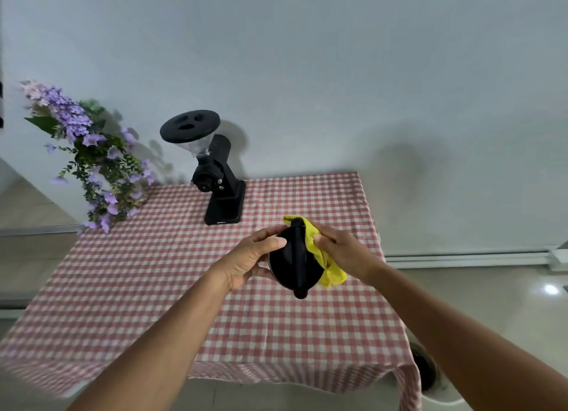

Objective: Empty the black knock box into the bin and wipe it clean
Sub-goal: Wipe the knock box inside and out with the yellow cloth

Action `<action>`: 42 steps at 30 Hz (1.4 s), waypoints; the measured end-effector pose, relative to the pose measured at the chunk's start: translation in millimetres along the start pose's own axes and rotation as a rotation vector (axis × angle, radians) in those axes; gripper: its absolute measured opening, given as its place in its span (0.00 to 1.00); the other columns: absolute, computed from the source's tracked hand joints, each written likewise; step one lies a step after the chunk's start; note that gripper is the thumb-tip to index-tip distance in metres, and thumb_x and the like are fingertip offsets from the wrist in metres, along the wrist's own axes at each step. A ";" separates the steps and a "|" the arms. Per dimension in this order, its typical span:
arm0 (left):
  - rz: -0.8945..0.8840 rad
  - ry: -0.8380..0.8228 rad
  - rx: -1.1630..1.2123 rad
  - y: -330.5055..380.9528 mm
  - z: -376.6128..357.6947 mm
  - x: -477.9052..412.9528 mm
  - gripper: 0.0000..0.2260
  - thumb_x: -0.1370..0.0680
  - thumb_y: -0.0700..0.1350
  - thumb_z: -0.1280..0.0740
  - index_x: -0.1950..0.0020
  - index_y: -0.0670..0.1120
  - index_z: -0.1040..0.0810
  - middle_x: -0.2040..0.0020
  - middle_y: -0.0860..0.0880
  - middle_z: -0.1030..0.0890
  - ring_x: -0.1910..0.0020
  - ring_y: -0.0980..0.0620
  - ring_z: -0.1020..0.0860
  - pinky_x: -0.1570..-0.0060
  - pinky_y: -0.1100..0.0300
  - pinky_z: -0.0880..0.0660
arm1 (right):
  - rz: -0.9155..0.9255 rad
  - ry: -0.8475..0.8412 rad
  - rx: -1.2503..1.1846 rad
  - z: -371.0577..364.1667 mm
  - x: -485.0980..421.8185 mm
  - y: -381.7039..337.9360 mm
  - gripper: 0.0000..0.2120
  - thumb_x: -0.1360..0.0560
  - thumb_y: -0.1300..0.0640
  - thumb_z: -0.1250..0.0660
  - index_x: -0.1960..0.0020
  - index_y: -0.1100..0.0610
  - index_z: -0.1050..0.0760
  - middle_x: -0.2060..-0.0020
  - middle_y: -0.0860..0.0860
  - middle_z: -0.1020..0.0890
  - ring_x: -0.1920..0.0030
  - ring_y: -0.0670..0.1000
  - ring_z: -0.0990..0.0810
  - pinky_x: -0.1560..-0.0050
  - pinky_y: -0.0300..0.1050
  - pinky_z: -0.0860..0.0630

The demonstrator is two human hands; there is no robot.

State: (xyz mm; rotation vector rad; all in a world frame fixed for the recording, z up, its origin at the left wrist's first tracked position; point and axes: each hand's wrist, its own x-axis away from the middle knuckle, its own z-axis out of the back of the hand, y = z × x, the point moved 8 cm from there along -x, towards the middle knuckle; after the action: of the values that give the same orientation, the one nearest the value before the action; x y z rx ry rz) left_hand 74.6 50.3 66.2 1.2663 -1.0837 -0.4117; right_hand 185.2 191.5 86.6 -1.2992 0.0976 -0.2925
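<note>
Now, left hand [249, 261]: curled round black knock box [283, 267], at 9 o'clock.
Right hand [345, 254]: pinches yellow cloth [333, 275] at 3 o'clock.
Knock bar [298, 250]: runs 12–6.

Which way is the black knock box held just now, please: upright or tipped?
Tipped: the left hand holds the knock box above the tablecloth, its mouth and bar facing the camera.

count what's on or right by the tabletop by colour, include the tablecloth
black: 2, knock box, grinder
yellow: 1, cloth
purple: 1, flowers
red-and-white: 1, tablecloth
total: 5
</note>
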 end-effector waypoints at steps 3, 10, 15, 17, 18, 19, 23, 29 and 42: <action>-0.019 0.004 0.002 3.6 0.9 -0.7 0.24 0.27 0.51 0.27 0.31 0.53 0.21 0.40 0.45 0.15 0.44 0.46 0.16 0.57 0.49 0.17 | 0.146 0.078 0.471 5.4 -8.9 -21.5 0.19 0.18 0.55 0.42 0.28 0.42 0.32 0.48 0.48 0.16 0.48 0.51 0.18 0.47 0.46 0.24; -0.180 0.155 0.087 17.6 2.3 0.3 0.27 0.29 0.46 0.24 0.30 0.53 0.23 0.35 0.48 0.18 0.45 0.51 0.15 0.57 0.50 0.17 | -0.047 0.328 0.486 8.3 -14.4 -22.4 0.14 0.19 0.56 0.42 0.35 0.54 0.25 0.53 0.57 0.16 0.53 0.59 0.19 0.55 0.50 0.26; -0.226 0.207 0.044 13.7 -1.2 2.3 0.28 0.30 0.45 0.24 0.30 0.53 0.24 0.34 0.45 0.19 0.45 0.48 0.15 0.59 0.53 0.16 | -0.308 0.312 0.308 4.8 -19.4 11.9 0.10 0.22 0.62 0.43 0.59 0.60 0.26 0.67 0.53 0.23 0.64 0.54 0.23 0.66 0.46 0.29; -0.185 0.187 0.018 11.9 -3.3 1.2 0.31 0.32 0.47 0.25 0.28 0.54 0.25 0.33 0.46 0.20 0.43 0.47 0.15 0.57 0.51 0.16 | -0.177 0.342 0.484 5.6 -17.6 -7.7 0.12 0.20 0.58 0.45 0.44 0.53 0.24 0.62 0.52 0.19 0.59 0.56 0.19 0.63 0.47 0.27; -0.167 0.177 0.002 12.4 -3.4 0.9 0.33 0.32 0.48 0.24 0.27 0.54 0.26 0.34 0.47 0.19 0.44 0.47 0.15 0.55 0.50 0.15 | -0.083 0.359 0.597 5.3 -16.5 -18.9 0.15 0.18 0.56 0.46 0.35 0.51 0.28 0.57 0.53 0.17 0.57 0.57 0.18 0.62 0.47 0.26; -0.157 0.165 -0.008 13.7 -3.8 0.7 0.33 0.31 0.48 0.24 0.26 0.54 0.27 0.34 0.47 0.18 0.46 0.48 0.14 0.54 0.48 0.15 | 0.001 0.363 0.698 4.3 -16.1 -27.5 0.18 0.18 0.54 0.47 0.29 0.50 0.32 0.54 0.53 0.17 0.57 0.58 0.17 0.61 0.48 0.26; -0.199 0.179 0.010 21.6 -6.5 4.8 0.25 0.24 0.39 0.26 0.28 0.53 0.24 0.39 0.47 0.17 0.51 0.51 0.13 0.55 0.50 0.15 | 0.020 0.400 0.600 9.4 -12.3 -22.7 0.17 0.18 0.54 0.44 0.30 0.52 0.30 0.55 0.54 0.16 0.58 0.57 0.19 0.60 0.48 0.26; -0.209 0.217 0.103 8.4 -7.4 4.0 0.26 0.25 0.39 0.26 0.29 0.54 0.25 0.36 0.47 0.19 0.50 0.54 0.13 0.54 0.52 0.16 | -0.424 0.299 0.282 12.7 -22.3 23.3 0.10 0.26 0.63 0.37 0.66 0.61 0.29 0.72 0.51 0.28 0.72 0.50 0.29 0.74 0.41 0.35; 0.066 0.193 -0.171 13.9 -6.8 -2.6 0.10 0.24 0.45 0.25 0.44 0.45 0.18 0.57 0.45 0.15 0.70 0.53 0.17 0.67 0.54 0.18 | 0.267 0.128 1.176 -17.7 -29.2 -56.9 0.19 0.19 0.53 0.42 0.28 0.45 0.33 0.40 0.47 0.19 0.46 0.54 0.18 0.56 0.46 0.27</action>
State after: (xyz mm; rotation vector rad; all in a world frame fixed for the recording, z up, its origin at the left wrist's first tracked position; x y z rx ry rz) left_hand 74.9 60.4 78.2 1.0916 -0.9047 -0.3180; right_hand 144.0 169.3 133.7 -0.0951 0.1708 -0.1492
